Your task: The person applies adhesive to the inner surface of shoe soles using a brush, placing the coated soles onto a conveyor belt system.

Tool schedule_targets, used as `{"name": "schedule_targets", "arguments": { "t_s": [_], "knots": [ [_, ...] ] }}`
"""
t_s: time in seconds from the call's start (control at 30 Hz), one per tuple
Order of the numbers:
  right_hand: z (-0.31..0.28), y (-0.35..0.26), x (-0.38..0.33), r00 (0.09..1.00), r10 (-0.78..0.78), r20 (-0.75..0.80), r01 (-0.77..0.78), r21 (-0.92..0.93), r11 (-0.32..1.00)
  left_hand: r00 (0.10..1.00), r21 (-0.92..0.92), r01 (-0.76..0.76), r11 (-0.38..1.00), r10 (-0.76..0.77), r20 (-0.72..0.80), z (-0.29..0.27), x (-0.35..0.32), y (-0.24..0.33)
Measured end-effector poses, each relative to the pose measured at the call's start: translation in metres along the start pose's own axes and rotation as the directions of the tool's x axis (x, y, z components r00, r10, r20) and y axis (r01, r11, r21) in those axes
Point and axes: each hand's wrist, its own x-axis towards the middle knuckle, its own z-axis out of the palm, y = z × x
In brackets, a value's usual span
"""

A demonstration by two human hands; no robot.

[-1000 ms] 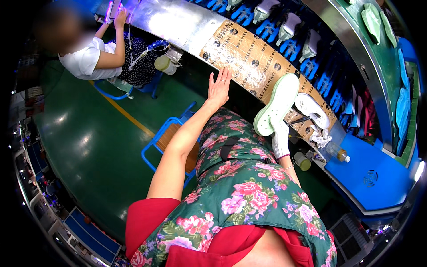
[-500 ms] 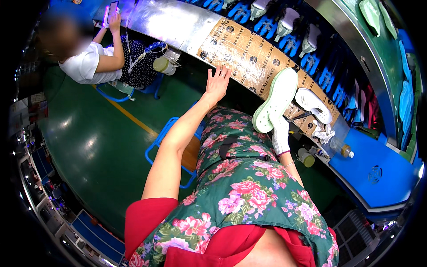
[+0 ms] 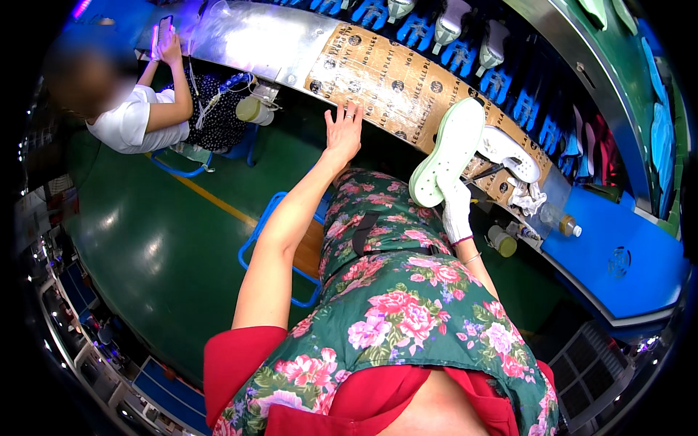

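My right hand, in a white knit glove, grips a pale green shoe by its heel end. Its sole faces up, with small holes near the heel, and its toe points away over the bench; the glove's fingers are mostly hidden beneath it. Bare and spread, my left hand reaches to the front edge of the cardboard-covered bench; nothing is in it. Just right of the green shoe, a white shoe lies on the bench, with a dark-handled tool close by.
Behind the bench runs a rack of blue holders with several grey-white shoe forms. A crumpled white glove and a clear bottle lie to the right. A blue stool stands at my left. Further left, a seated person holds a phone.
The whole view has shifted slightly, moving the bench up and left in the picture. Both hands keep nearly the same pose, and the green shoe stays in my right hand.
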Motion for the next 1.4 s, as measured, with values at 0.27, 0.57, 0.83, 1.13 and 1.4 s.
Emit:
{"name": "schedule_targets", "arguments": {
  "t_s": [0.27, 0.57, 0.83, 1.13, 1.4],
  "knots": [
    [-0.009, 0.002, -0.002, 0.999, -0.001, -0.044, 0.001, 0.015, 1.000, 0.998, 0.008, -0.058, 0.998, 0.058, -0.022, 0.003, -0.007, -0.005],
    [-0.008, -0.001, -0.001, 0.998, 0.009, -0.067, -0.006, 0.042, 0.999, 0.988, -0.210, -0.062, 0.976, 0.030, -0.153, 0.007, -0.002, -0.014],
    [-0.009, -0.005, -0.004, 0.996, 0.004, -0.092, -0.001, 0.031, 1.000, 0.832, -0.977, 0.172, 0.124, -0.550, 0.077, 0.022, 0.028, -0.011],
    [-0.017, -0.001, -0.009, 0.991, -0.029, -0.129, 0.033, 0.029, 0.999, 0.922, -0.965, 0.183, -0.187, -0.307, 0.235, 0.032, 0.037, 0.045],
    [-0.017, -0.007, -0.019, 0.991, -0.082, -0.107, 0.078, -0.035, 0.996, 0.956, -0.939, 0.149, 0.310, -0.288, 0.056, 0.041, 0.043, 0.075]
  ]
}}
